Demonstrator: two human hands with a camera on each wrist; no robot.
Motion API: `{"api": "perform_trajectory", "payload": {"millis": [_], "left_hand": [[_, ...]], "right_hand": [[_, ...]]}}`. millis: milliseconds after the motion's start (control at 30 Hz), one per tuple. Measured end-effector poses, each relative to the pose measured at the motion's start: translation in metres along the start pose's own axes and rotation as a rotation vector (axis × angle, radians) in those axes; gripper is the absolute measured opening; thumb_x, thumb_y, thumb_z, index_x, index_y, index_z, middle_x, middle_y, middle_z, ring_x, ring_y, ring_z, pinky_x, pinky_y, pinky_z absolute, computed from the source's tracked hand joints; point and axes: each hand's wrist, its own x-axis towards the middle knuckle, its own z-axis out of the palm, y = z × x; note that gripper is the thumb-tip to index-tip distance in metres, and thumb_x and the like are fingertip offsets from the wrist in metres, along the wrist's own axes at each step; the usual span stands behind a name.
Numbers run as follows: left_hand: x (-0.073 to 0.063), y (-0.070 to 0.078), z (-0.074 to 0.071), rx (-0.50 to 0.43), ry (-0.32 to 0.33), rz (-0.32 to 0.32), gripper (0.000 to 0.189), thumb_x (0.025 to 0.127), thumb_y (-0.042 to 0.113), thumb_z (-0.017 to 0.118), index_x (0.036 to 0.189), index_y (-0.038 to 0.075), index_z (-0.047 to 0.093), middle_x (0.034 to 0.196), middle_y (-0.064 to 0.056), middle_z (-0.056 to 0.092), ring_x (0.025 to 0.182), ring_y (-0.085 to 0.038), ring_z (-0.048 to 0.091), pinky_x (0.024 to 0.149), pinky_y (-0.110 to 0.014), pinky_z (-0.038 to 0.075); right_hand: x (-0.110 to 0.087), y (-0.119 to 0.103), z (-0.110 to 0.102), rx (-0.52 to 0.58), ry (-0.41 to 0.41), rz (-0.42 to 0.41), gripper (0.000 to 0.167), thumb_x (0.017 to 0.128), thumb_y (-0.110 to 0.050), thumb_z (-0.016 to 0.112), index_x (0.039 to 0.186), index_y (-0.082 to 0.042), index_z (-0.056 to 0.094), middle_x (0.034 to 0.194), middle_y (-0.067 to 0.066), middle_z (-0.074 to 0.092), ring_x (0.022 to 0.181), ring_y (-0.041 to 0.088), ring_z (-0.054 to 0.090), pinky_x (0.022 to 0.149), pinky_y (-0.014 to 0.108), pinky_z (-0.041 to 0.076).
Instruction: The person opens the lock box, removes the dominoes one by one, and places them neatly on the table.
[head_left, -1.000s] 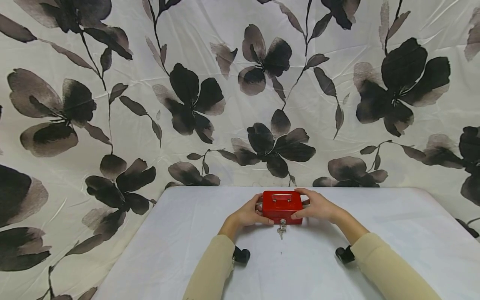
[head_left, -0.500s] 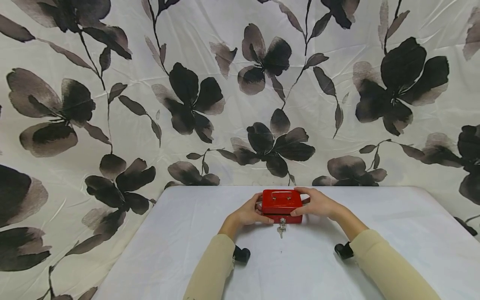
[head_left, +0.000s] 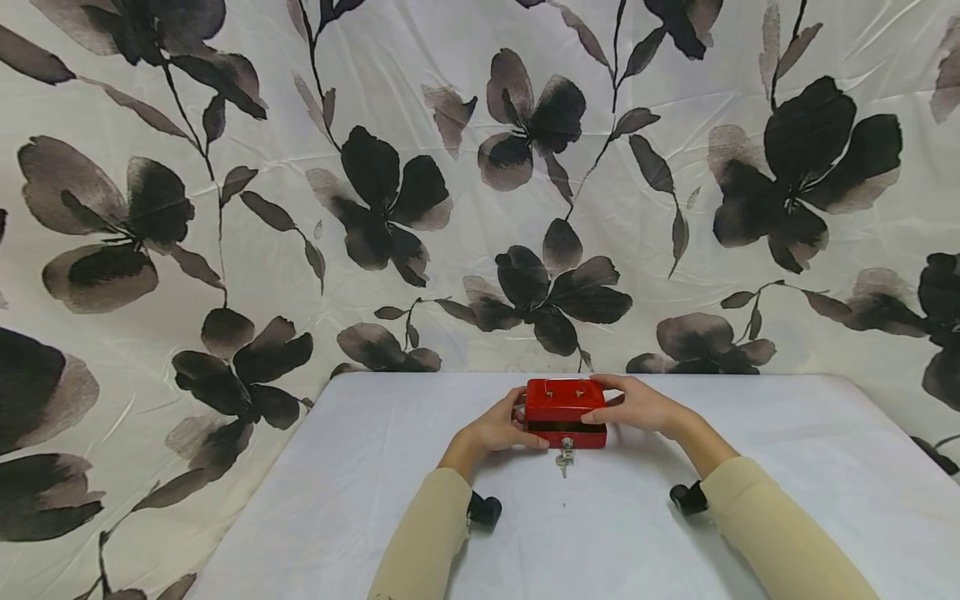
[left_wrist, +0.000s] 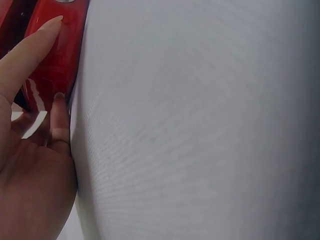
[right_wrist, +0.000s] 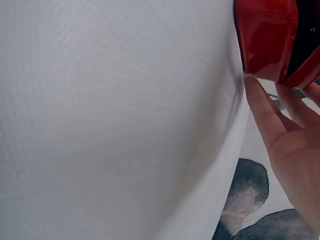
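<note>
Now glossy red metal box [head_left: 564, 407], smooth white cloth [head_left: 375, 467]

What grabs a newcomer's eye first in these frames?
The small red box at the far middle of the white table, lid lifted a crack so a dark gap shows along its front. The left hand and right hand grip it from either side, and a key hangs from its front lock. Behind the table hangs a bold black-flowered cloth.
</note>
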Motion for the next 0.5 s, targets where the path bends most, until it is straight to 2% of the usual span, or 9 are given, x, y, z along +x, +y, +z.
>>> {"api": "perform_trajectory", "payload": {"millis": [233,500], "left_hand": [[0.0003,-0.0001,-0.0004,0.004,0.009,-0.008,0.091,0.08,0.016,0.089,0.154,0.013,0.037,0.119,-0.007,0.059,0.111,-0.024,0.051,0.107,-0.05,0.043],[-0.0012,0.0004,-0.0002,-0.022,-0.003,-0.006,0.089,0.081,0.015,0.089,0.154,0.012,0.038,0.122,-0.007,0.06,0.113,-0.025,0.052,0.11,-0.052,0.041]], "right_hand": [[0.001,0.0023,-0.0001,-0.019,0.002,-0.021,0.085,0.095,-0.05,0.068,0.157,-0.003,0.034,0.154,0.021,0.045,0.131,0.043,0.053,0.105,0.061,0.045],[0.0019,0.0033,-0.0002,-0.013,0.022,0.004,0.083,0.097,-0.055,0.063,0.158,-0.006,0.036,0.154,0.02,0.046,0.132,0.041,0.05,0.105,0.061,0.045]]}}
